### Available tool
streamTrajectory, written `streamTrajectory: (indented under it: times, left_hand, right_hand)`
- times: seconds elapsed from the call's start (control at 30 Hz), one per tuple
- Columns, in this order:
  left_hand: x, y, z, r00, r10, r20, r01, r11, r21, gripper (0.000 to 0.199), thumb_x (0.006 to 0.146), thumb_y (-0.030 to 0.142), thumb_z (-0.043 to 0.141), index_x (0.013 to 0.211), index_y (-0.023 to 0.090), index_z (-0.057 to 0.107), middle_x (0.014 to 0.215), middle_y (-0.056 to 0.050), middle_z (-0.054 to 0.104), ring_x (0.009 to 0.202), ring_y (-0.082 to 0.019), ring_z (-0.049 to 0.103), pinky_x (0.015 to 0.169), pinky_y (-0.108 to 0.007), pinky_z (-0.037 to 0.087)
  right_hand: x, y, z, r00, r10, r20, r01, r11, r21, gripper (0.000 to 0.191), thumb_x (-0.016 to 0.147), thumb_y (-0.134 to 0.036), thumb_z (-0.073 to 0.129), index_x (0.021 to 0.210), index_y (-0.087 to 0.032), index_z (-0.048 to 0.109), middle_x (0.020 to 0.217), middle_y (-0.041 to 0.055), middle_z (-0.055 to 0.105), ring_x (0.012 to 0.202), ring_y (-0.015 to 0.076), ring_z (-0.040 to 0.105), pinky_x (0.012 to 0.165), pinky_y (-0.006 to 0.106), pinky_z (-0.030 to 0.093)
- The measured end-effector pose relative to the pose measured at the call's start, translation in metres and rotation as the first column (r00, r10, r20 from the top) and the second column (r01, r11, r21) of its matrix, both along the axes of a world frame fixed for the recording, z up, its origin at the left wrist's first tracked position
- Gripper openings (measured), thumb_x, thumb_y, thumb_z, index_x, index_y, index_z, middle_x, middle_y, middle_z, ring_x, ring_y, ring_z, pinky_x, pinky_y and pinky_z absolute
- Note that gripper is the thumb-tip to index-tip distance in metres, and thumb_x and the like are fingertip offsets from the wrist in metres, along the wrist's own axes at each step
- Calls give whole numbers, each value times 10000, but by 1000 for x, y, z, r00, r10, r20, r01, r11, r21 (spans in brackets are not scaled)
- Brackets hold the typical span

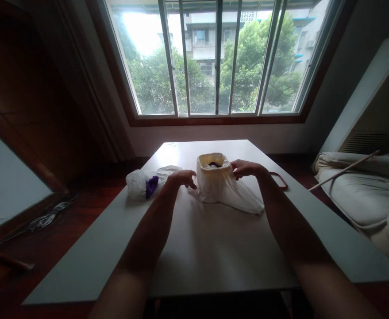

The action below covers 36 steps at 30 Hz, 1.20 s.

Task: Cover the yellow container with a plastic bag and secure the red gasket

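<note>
On the table (pixel 227 248), bag-lined container (pixel 214 185) upright, mouth-up

Two hands (pixel 185 178) (pixel 244 168), one container (pixel 214 184), one red ring (pixel 283 188), one table (pixel 230 248)

Trees (pixel 247 57) beyond window (pixel 219 57); stick (pixel 347 170) across padding (pixel 368 192); cable (pixel 46 219) on floor (pixel 103 195).

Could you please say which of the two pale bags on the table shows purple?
The crumpled bag left of the left hand; the standing bag between it and the right hand shows none.
</note>
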State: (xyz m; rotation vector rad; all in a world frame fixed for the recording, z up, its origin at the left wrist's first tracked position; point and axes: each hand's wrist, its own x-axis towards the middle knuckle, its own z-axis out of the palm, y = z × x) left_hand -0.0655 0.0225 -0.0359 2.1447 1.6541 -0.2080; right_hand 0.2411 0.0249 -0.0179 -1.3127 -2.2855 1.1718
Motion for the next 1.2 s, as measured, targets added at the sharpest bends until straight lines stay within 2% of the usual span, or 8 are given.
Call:
streamTrajectory:
  times: [0.07,0.13,0.3,0.5,0.6,0.7,0.9,1.2]
  left_hand:
    - [4,1,-5,999,-40,-25,39,999,-35,857,650,486,838,1394,155,571,864,-86,774,741,-211,708,676,-255,536]
    - [8,0,-7,997,-58,-52,59,998,21,680,664,511,816,1231,158,693,767,-72,757,705,-205,688,648,-251,516]
    - [10,-3,-3,997,-2,-75,17,979,204,369,718,486,752,910,172,776,850,-92,764,795,-213,682,705,-253,495]
    - [-9,-7,14,979,197,-63,-162,921,355,255,800,373,623,864,182,779,860,-108,763,787,-225,695,720,-292,504]
    - [-14,-12,29,950,311,22,-294,869,398,218,817,307,579,799,200,768,775,-72,762,768,-220,694,743,-309,514]
    - [-12,-20,44,927,348,138,-372,821,433,173,812,282,602,829,228,765,728,-29,765,816,-206,701,771,-285,513]
    - [5,-37,62,936,226,272,-342,769,539,229,869,297,558,946,249,769,725,-8,763,841,-203,700,799,-298,511]
    - [16,-46,63,950,60,306,-273,635,723,290,943,286,478,1031,237,750,974,-66,772,1020,-276,678,965,-426,455]
  right_hand:
    - [0,2,-1,999,-10,38,10,1000,-1,254,653,-69,660,896,-117,719,656,11,675,577,126,639,593,216,535]
    - [0,4,-3,998,-27,62,25,999,32,264,662,-67,659,912,-117,727,651,11,678,567,122,637,570,205,522]
    - [2,11,-9,997,-36,73,31,998,62,152,719,-64,631,824,-106,733,609,10,663,515,101,603,506,185,487]
    - [2,11,-10,985,-168,26,165,980,113,51,789,-134,661,749,-110,681,541,30,657,422,93,563,430,179,442]
    - [2,7,-6,973,-229,-26,230,966,118,54,802,-134,671,753,-115,658,531,39,664,418,108,583,424,187,462]
    - [2,3,0,960,-267,-79,277,946,169,75,816,-146,680,757,-113,648,570,61,690,428,117,607,414,186,469]
    - [1,-1,7,918,-291,-269,364,886,287,87,844,-181,682,800,-114,648,689,82,725,482,125,660,410,173,471]
    - [-8,-1,9,884,-154,-441,356,833,423,109,803,-168,698,892,-107,710,866,87,739,553,123,683,493,204,554]
